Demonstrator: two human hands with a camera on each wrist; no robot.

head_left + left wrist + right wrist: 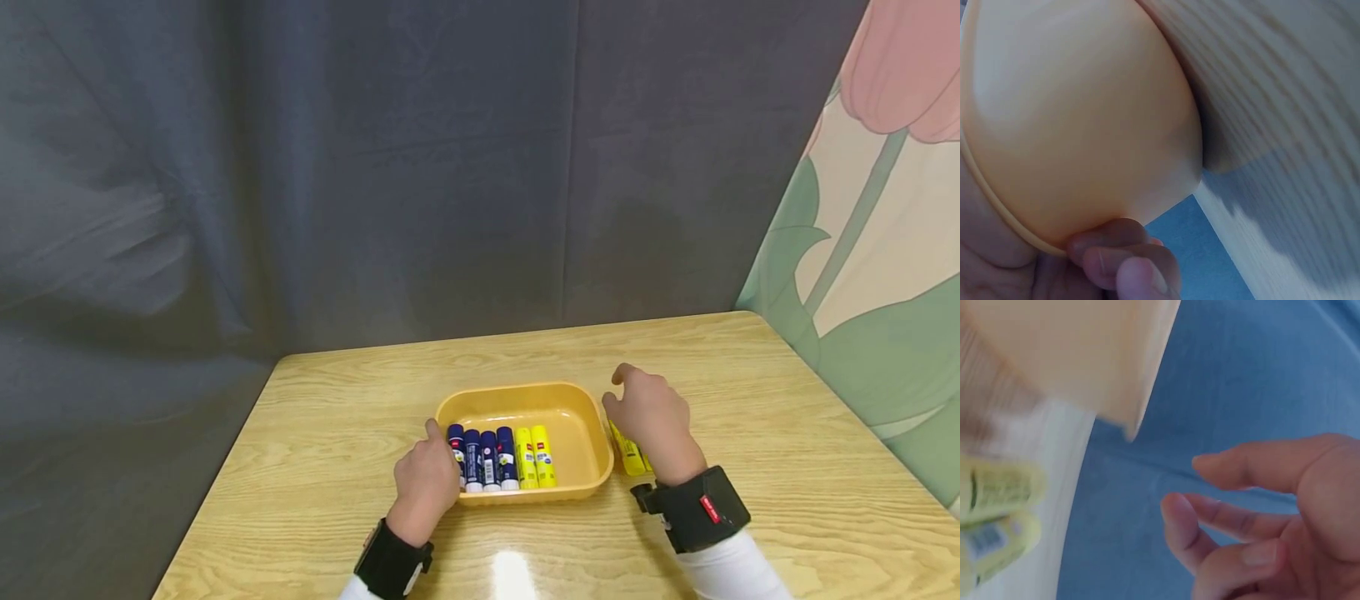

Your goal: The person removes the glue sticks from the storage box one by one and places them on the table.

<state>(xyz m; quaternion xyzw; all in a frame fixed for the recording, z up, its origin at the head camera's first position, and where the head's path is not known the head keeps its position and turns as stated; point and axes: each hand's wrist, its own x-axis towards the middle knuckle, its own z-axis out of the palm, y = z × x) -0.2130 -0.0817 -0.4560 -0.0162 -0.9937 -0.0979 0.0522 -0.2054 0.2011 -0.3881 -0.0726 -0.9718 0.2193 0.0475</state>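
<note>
- Gripping the yellow tray (579, 437) by its left rim, the left hand (426, 477) works at lower centre of the head view.
- Four blue sticks (489, 460) and two yellow sticks (534, 458) lie inside.
- Lower right, the right hand (654, 410), fingertips parted, holds nothing near two outer sticks (1000, 490).

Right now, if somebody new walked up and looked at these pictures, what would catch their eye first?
Probably the yellow-orange tray on the table, with four dark blue tubes lined up on its left side and two bright yellow ones beside them. Next, the left hand gripping the tray's left end, and the right hand, holding nothing, near two more yellow tubes just right of the tray.
</note>
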